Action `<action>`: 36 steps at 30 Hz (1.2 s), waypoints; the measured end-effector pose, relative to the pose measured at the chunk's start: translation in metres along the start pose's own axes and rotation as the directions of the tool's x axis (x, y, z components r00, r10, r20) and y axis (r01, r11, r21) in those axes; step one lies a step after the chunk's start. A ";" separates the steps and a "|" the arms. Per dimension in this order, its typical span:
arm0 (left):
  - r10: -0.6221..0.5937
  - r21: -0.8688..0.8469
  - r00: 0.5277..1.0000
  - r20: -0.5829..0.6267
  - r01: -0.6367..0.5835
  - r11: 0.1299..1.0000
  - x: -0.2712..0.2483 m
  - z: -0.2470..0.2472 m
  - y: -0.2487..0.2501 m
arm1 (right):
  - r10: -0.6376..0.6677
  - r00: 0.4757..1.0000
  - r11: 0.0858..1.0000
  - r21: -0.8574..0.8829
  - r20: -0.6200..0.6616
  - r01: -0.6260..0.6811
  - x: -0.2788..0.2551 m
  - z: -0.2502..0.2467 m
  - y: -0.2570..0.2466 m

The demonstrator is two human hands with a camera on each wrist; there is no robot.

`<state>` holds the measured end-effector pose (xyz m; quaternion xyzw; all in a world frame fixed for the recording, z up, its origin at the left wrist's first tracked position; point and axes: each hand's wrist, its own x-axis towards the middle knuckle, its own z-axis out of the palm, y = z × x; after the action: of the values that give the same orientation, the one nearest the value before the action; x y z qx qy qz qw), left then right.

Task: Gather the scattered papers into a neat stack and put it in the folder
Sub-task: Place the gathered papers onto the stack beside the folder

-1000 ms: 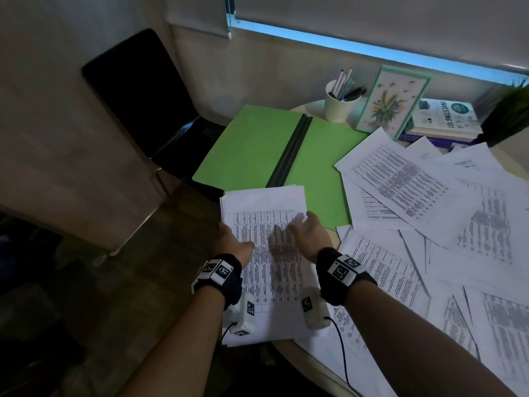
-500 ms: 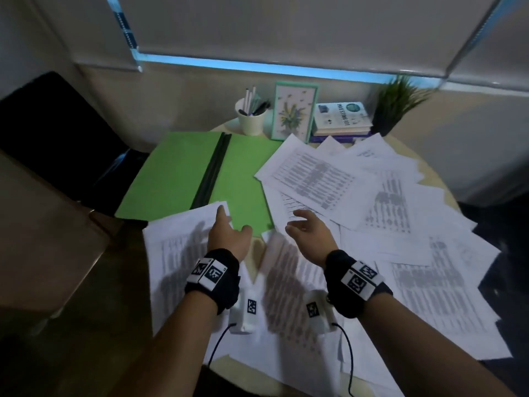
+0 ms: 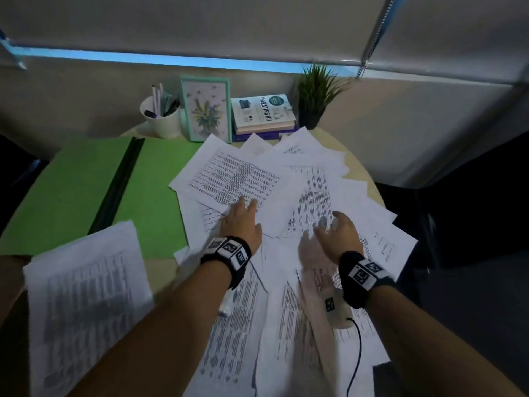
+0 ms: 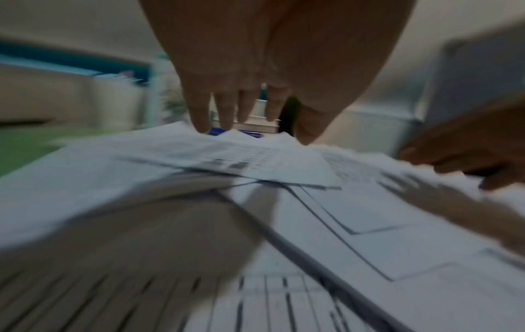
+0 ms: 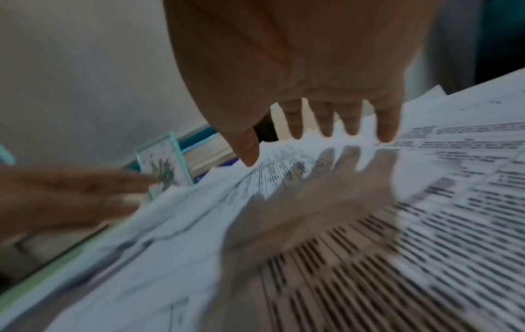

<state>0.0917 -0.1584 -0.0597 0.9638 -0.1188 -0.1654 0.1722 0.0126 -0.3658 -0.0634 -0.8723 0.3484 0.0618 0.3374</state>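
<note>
An open green folder (image 3: 71,190) lies at the table's left, with a black spine down its middle. A gathered stack of printed papers (image 3: 86,299) sits in front of it, near the table's edge. Scattered printed sheets (image 3: 312,196) overlap across the right half of the table. My left hand (image 3: 242,222) reaches over them with straight fingers (image 4: 199,116), whose tips touch a tilted sheet (image 3: 232,179). My right hand (image 3: 336,233), blurred, hovers close by with spread fingers (image 5: 326,121) just above the sheets (image 5: 369,202). Neither hand holds anything.
At the back stand a white pen cup (image 3: 161,118), a framed flower picture (image 3: 206,108), stacked books (image 3: 263,113) and a small potted plant (image 3: 315,96). The round table's edge (image 3: 369,179) curves close behind the right papers. A black cable (image 3: 356,356) hangs from my right wrist.
Both hands have left the gathered stack and moved right, over the scattered sheets. The stack stays at the left by the folder. My view has swung right.
</note>
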 end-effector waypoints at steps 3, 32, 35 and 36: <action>0.118 0.152 0.973 0.196 -0.149 0.977 0.020 0.020 0.019 | 0.172 0.985 0.962 -0.215 -0.009 -0.170 0.000 0.011 0.006; 0.081 0.127 0.954 0.289 -0.122 0.984 -0.034 0.039 0.002 | -0.090 0.976 0.970 0.207 -0.196 0.131 0.013 -0.069 0.005; 0.080 0.222 0.925 0.373 -0.173 0.960 -0.038 0.057 -0.005 | -0.142 0.957 0.972 0.150 -0.253 0.184 0.011 -0.089 0.001; 0.086 0.235 0.922 0.378 -0.186 0.954 -0.041 0.060 -0.008 | -0.143 0.942 0.973 0.130 -0.305 0.190 0.011 -0.097 -0.001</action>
<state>0.0341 -0.1574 -0.1041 0.9201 -0.2368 -0.3108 0.0272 0.0089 -0.4323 0.0074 -0.8688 0.3230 -0.1248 0.3539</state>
